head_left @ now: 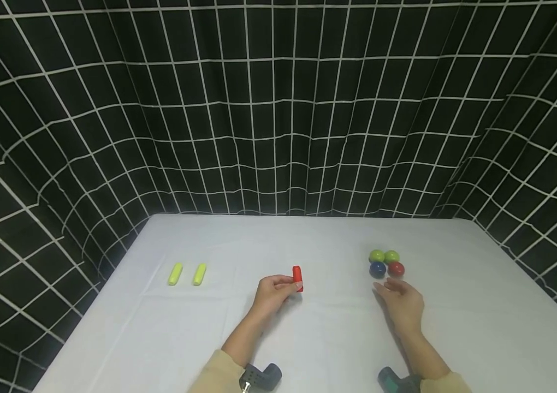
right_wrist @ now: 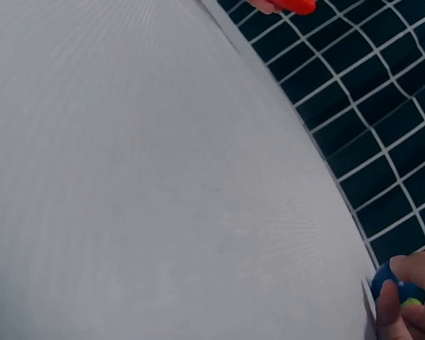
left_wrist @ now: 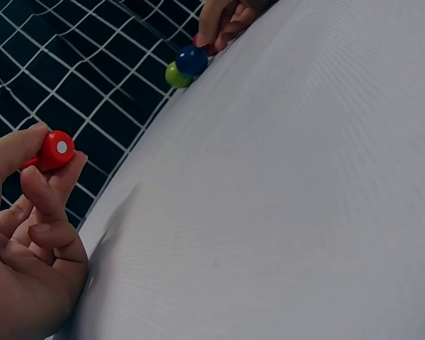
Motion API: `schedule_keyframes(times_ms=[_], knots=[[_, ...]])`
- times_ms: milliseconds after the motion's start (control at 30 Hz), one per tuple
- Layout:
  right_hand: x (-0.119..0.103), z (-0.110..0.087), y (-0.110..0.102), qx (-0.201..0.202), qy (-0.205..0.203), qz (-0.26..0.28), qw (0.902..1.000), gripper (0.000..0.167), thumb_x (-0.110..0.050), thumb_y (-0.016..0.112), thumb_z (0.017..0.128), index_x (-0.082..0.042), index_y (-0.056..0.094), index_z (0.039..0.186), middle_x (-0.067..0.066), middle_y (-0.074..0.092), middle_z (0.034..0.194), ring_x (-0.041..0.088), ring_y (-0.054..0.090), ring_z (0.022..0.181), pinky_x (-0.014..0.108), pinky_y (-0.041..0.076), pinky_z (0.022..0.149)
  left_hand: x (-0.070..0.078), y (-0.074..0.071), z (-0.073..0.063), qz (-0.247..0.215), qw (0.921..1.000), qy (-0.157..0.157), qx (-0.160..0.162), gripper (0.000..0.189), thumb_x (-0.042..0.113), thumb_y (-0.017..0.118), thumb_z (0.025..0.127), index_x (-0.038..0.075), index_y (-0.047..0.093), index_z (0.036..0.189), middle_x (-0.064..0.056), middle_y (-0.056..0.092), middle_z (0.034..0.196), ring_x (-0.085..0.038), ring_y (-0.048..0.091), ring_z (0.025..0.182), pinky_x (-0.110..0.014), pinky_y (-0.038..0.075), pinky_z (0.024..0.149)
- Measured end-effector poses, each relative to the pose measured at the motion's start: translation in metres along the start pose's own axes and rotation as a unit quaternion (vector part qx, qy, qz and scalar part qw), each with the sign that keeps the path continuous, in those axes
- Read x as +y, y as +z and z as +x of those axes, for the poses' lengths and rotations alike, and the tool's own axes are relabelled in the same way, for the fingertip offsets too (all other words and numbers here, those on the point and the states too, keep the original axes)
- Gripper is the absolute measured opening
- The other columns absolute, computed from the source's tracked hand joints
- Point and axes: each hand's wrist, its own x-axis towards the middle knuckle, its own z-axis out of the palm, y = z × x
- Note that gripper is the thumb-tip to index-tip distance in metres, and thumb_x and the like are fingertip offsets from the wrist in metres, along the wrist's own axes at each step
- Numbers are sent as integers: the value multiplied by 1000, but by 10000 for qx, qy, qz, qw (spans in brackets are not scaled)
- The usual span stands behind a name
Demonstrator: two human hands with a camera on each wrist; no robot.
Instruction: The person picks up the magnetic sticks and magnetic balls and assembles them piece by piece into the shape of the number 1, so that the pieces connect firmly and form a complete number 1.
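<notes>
Between its thumb and fingers my left hand (head_left: 268, 298) pinches a short red stick (head_left: 297, 272), held up off the table. A pale round disc shows on the stick's end (left_wrist: 61, 147) in the left wrist view. My right hand (head_left: 403, 307) is just in front of a tight cluster of balls, its fingers loosely bent and nothing seen gripped. Nearest to it are a blue ball (head_left: 377, 269) and a red ball (head_left: 396, 269). Behind these sit two green balls (head_left: 376, 255). Whether the right fingertips touch the balls, I cannot tell.
Two yellow-green sticks (head_left: 175, 274) lie apart on the left of the white table (head_left: 327, 349). A black curtain with a white grid (head_left: 288, 120) rises behind the table and along both sides. Each wrist wears a dark device (head_left: 261, 377).
</notes>
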Motion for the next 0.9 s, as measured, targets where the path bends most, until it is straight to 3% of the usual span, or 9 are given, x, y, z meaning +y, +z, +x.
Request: schedule_keyframes(times_ms=[333, 467, 600, 800, 900], knots=[[-5, 4, 9, 268, -371, -163, 9988, 45, -20, 69, 82, 8, 57, 116, 27, 61, 113, 40, 61, 101, 50, 47, 89, 2, 2, -6, -176, 9995, -74, -240, 28, 18, 71, 80, -4, 66, 97, -5, 71, 81, -7, 54, 61, -17, 42, 55], [-6, 6, 11, 307, -396, -145, 9986, 48, -19, 70, 82, 10, 56, 117, 28, 60, 116, 43, 56, 110, 52, 42, 96, 9, 3, -11, -217, 9993, -21, -306, 25, 14, 70, 80, -7, 65, 94, -5, 70, 77, -8, 53, 60, -19, 42, 55], [-7, 8, 12, 274, -346, -91, 9990, 52, -18, 70, 82, 11, 52, 120, 31, 56, 119, 44, 49, 119, 53, 37, 102, 5, 4, -10, -54, 9995, 7, -296, 26, 16, 71, 80, -5, 66, 95, -3, 69, 75, -8, 51, 58, -19, 40, 54], [-6, 8, 13, 309, -247, -184, 9990, 51, -19, 70, 82, 10, 53, 120, 31, 55, 120, 44, 48, 119, 53, 38, 100, -5, 6, -7, 197, 9993, 49, -304, 29, 21, 72, 80, -2, 66, 97, -4, 69, 77, -6, 49, 55, -18, 37, 50], [-6, 8, 14, 357, -299, -152, 9988, 50, -17, 70, 82, 11, 53, 119, 32, 56, 119, 45, 50, 118, 54, 39, 99, 1, 8, -12, 187, 9992, 111, -330, 27, 18, 71, 80, -4, 66, 96, -6, 70, 77, -6, 47, 54, -17, 35, 49]])
